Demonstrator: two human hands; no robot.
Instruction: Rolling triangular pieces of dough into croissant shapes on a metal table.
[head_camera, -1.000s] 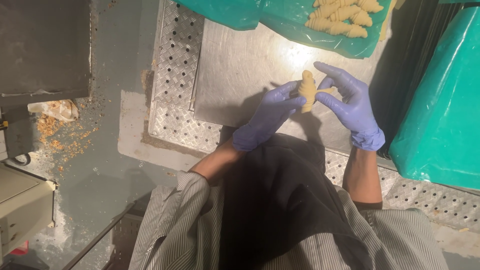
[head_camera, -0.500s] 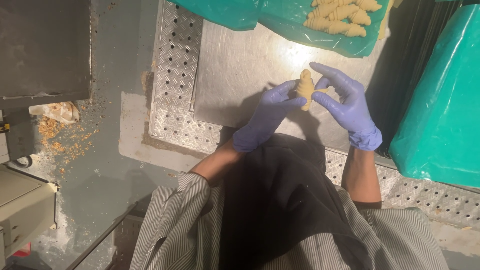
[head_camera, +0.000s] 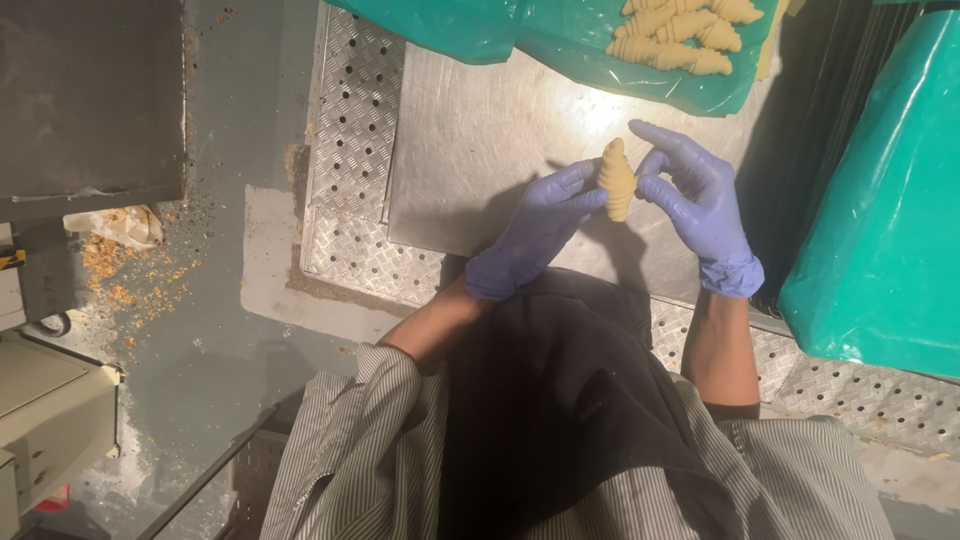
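Note:
Both my hands wear purple gloves. My left hand and my right hand pinch a pale, raw rolled croissant between their fingertips, one hand on each side. The dough piece stands roughly upright above a smooth steel sheet. Several more shaped croissants lie on a green plastic sheet at the far edge of the work surface.
A perforated and tread-patterned metal surface surrounds the steel sheet. A green plastic-covered block stands at the right. Crumbs lie scattered on the grey floor at the left, near a cream-coloured box.
Both hands have turned and lifted the croissant slightly; it now stands more upright between the fingertips, and the view has shifted a little.

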